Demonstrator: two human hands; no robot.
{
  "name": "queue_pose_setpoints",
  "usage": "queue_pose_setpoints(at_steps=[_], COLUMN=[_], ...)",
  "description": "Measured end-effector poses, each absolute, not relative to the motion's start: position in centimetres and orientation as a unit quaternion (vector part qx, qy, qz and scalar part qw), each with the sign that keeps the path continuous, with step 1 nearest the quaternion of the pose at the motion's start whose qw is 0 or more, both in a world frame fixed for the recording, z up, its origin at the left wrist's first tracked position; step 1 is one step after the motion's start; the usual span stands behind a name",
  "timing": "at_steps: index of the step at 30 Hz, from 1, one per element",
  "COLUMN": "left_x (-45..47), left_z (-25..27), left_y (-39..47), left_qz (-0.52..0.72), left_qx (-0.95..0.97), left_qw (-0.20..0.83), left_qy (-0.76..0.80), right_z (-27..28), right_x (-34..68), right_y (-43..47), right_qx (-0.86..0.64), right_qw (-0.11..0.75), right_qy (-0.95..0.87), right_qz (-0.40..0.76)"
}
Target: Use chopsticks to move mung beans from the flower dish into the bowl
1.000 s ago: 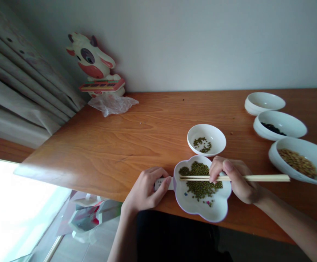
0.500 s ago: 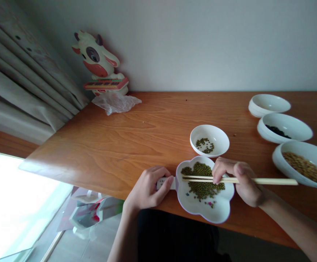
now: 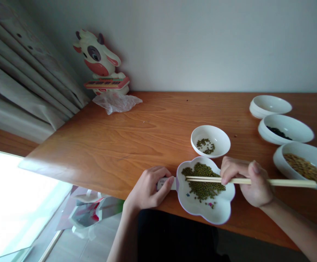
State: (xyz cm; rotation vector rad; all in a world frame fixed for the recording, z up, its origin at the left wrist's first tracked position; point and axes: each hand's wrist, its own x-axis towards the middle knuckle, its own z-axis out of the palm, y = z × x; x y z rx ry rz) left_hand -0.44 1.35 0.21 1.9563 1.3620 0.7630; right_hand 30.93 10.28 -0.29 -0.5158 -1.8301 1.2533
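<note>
My left hand [image 3: 150,185] is closed round the short handle of a white flower-shaped dish [image 3: 218,214] with a lilac rim, near the table's front edge. Green mung beans [image 3: 203,182] lie spread over the dish's middle and upper left. My right hand [image 3: 248,180] grips a pair of pale wooden chopsticks [image 3: 284,182], held almost level over the dish. Their tips are close together above the beans at the dish's left side; whether a bean sits between them I cannot tell. Just behind the dish stands a white bowl [image 3: 221,142] with some mung beans in it.
At the right stand three white bowls: one at the back [image 3: 271,103], one with dark beans [image 3: 278,132], and one with tan beans [image 3: 301,167]. A cow toy [image 3: 101,65] and a clear plastic bag [image 3: 117,103] sit at the table's back left corner.
My right hand has shifted right, and the chopsticks' tips have moved slightly right over the beans. My left hand keeps its hold on the dish handle.
</note>
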Motion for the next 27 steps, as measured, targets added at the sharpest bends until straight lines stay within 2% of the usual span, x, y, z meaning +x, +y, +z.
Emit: queue_pose_setpoints(at_steps=[15, 27], left_x=[-0.44, -0.36], left_z=[0.18, 0.27], left_y=[1.33, 1.36], left_qz=[0.285, 0.286], left_qx=[0.743, 0.742], left_qw=[0.312, 0.308], left_qy=[0.519, 0.522], right_z=[-0.22, -0.47], right_x=[30.51, 30.41], right_y=[10.14, 10.18], right_qx=[-0.23, -0.222], right_qw=[0.359, 0.386], right_qy=[-0.733, -0.731], right_qz=[0.53, 0.517])
